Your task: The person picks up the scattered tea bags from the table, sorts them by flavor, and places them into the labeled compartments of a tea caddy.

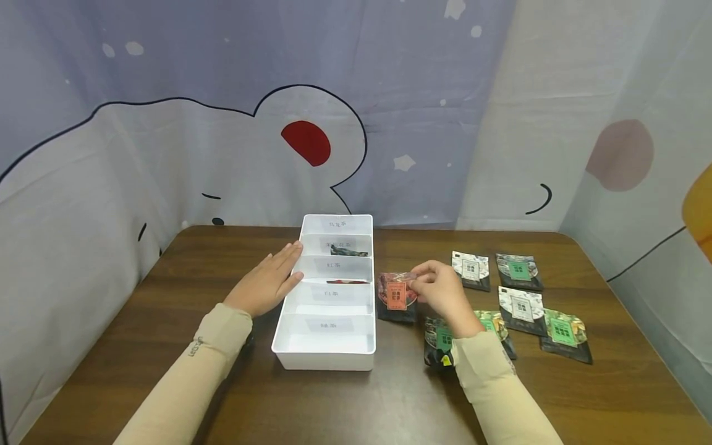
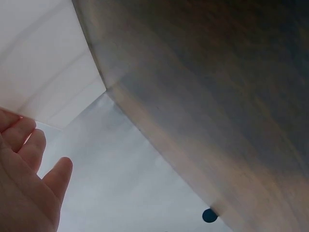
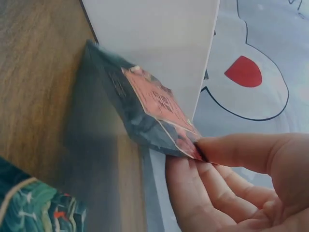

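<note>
A white divided box (image 1: 325,361) with a paper label in each compartment stands on the table. My left hand (image 1: 266,281) lies along its left side, fingers straight and touching near the rim. To the right of the box, my right hand (image 1: 445,293) pinches the top edge of a dark tea packet (image 1: 396,296) with a red-orange label. In the right wrist view, the packet (image 3: 159,104) tilts in front of the box wall, between thumb and fingers. Inside the box, a dark green packet (image 1: 348,252) shows in the second compartment from the back, and a red packet edge (image 1: 346,282) in the third.
Several more tea packets lie at the right: white-labelled ones (image 1: 471,269) (image 1: 523,308) and green-labelled ones (image 1: 519,271) (image 1: 564,334). A green packet (image 1: 436,337) lies partly under the right forearm. A printed curtain (image 1: 406,123) hangs behind the wooden table (image 1: 334,408).
</note>
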Motion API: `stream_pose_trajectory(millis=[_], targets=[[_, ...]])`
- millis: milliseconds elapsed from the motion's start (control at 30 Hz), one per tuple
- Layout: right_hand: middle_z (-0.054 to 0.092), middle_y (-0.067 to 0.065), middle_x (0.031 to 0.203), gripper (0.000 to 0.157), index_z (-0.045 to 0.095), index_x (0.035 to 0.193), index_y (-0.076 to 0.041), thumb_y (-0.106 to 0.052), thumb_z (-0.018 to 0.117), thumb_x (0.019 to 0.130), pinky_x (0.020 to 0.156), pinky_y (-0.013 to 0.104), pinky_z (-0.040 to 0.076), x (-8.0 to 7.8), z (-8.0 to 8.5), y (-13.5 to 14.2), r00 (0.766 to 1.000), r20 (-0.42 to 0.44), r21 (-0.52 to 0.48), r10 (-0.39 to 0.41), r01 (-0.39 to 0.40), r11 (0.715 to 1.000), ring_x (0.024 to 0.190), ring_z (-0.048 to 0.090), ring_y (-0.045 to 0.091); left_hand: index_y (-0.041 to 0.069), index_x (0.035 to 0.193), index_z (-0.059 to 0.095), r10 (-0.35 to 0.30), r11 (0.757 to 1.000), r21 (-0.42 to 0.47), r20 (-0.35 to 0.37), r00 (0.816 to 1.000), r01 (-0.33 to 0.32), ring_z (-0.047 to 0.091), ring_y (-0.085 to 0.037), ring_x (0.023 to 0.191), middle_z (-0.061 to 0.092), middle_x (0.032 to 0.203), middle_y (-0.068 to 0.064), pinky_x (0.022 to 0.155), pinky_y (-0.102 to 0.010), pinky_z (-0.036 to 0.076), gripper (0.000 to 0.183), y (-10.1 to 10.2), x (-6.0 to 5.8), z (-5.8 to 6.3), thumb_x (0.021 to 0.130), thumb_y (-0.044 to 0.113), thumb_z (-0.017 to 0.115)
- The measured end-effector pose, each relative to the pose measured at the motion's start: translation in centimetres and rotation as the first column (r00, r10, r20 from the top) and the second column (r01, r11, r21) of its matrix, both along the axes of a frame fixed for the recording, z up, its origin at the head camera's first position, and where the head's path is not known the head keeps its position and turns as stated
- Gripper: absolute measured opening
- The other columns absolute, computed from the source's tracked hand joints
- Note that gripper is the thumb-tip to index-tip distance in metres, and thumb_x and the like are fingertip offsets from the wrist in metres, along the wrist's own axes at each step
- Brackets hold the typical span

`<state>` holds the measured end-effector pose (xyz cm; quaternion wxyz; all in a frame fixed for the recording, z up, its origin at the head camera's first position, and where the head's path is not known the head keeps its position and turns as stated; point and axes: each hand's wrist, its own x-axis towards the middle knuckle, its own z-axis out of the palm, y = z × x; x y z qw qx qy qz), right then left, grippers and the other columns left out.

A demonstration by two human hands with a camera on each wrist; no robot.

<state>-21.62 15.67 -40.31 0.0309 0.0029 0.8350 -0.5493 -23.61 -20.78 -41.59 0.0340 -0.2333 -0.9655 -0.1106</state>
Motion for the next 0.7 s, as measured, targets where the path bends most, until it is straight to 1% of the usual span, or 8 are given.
stream_pose_trajectory(millis=[133, 233, 333, 400, 467, 533, 633, 700], targets=[[0.074, 0.018, 0.098, 0.015, 0.065, 0.108, 0.003, -0.001, 0.067, 0.095, 0.072, 0.034, 0.062, 0.0, 0.3, -0.1, 0.998, -0.050, -0.013, -0.031, 0.030, 0.999, 0.080, 0.072, 0.022, 0.007, 0.163, 0.017, 0.000, 1.000, -0.005, -0.002, 1.000, 0.000, 0.018, -0.029, 0.155, 0.017, 0.169, -0.008, 0.124, -0.052, 0.018, 0.070, 0.0, 0.0, 0.0, 0.109, 0.048, 0.033], [0.073, 0.017, 0.100, 0.016, 0.065, 0.110, 0.001, -0.003, 0.067, 0.095, 0.076, 0.037, 0.061, 0.0, 0.5, -0.1, 0.994, -0.090, 0.005, -0.056, 0.057, 0.998, 0.086, 0.070, 0.025, 0.007, 0.162, 0.017, -0.002, 1.000, -0.005, -0.004, 1.000, 0.002, 0.018, -0.029, 0.155, 0.018, 0.169, -0.008, 0.124, -0.052, 0.018, 0.069, -0.1, 0.0, 0.0, 0.109, 0.047, 0.033], [0.072, 0.016, 0.102, 0.016, 0.066, 0.111, -0.001, -0.005, 0.067, 0.095, 0.082, 0.042, 0.058, 0.1, 0.7, -0.1, 0.987, -0.142, 0.027, -0.081, 0.086, 0.996, 0.093, 0.069, 0.028, 0.006, 0.162, 0.018, -0.001, 1.000, -0.002, -0.004, 1.000, 0.001, 0.018, -0.030, 0.155, 0.018, 0.169, -0.009, 0.124, -0.052, 0.018, 0.069, -0.1, 0.1, 0.0, 0.109, 0.048, 0.033], [0.073, 0.016, 0.103, 0.016, 0.067, 0.111, -0.002, -0.006, 0.067, 0.095, 0.085, 0.042, 0.056, 0.2, 0.8, -0.2, 0.978, -0.183, 0.027, -0.098, 0.105, 0.994, 0.096, 0.069, 0.029, 0.006, 0.162, 0.017, 0.002, 1.000, -0.002, 0.000, 1.000, -0.002, 0.017, -0.029, 0.155, 0.018, 0.169, -0.008, 0.124, -0.052, 0.017, 0.069, 0.0, 0.2, 0.1, 0.109, 0.048, 0.033], [0.073, 0.016, 0.102, 0.015, 0.067, 0.110, -0.002, -0.006, 0.067, 0.095, 0.085, 0.039, 0.056, 0.3, 1.0, -0.4, 0.966, -0.233, 0.007, -0.114, 0.119, 0.993, 0.096, 0.069, 0.029, 0.007, 0.163, 0.017, 0.005, 1.000, 0.001, 0.005, 1.000, -0.005, 0.017, -0.028, 0.155, 0.018, 0.169, -0.008, 0.125, -0.051, 0.017, 0.069, 0.0, 0.2, 0.1, 0.109, 0.047, 0.033], [0.073, 0.016, 0.100, 0.015, 0.067, 0.110, -0.002, -0.005, 0.066, 0.096, 0.083, 0.034, 0.056, 0.4, 1.3, -0.5, 0.950, -0.282, -0.025, -0.133, 0.131, 0.991, 0.093, 0.069, 0.027, 0.007, 0.163, 0.017, 0.009, 1.000, 0.000, 0.007, 1.000, -0.009, 0.016, -0.027, 0.155, 0.017, 0.169, -0.008, 0.125, -0.050, 0.016, 0.069, 0.0, 0.2, 0.1, 0.109, 0.047, 0.033], [0.073, 0.017, 0.099, 0.014, 0.067, 0.109, -0.001, -0.004, 0.065, 0.096, 0.081, 0.023, 0.054, 0.6, 1.9, -0.8, 0.920, -0.357, -0.092, -0.161, 0.137, 0.986, 0.090, 0.068, 0.019, 0.007, 0.163, 0.017, 0.009, 1.000, -0.002, 0.007, 1.000, -0.009, 0.016, -0.027, 0.155, 0.017, 0.169, -0.008, 0.125, -0.050, 0.016, 0.069, 0.1, 0.3, 0.2, 0.109, 0.047, 0.033], [0.072, 0.018, 0.099, 0.014, 0.067, 0.109, 0.000, -0.002, 0.065, 0.096, 0.083, 0.018, 0.053, 0.6, 2.2, -1.1, 0.900, -0.399, -0.141, -0.176, 0.130, 0.981, 0.088, 0.067, 0.014, 0.007, 0.163, 0.017, 0.009, 1.000, -0.003, 0.004, 1.000, -0.009, 0.017, -0.028, 0.155, 0.018, 0.169, -0.008, 0.124, -0.051, 0.017, 0.070, 0.1, 0.3, 0.2, 0.109, 0.047, 0.033]])
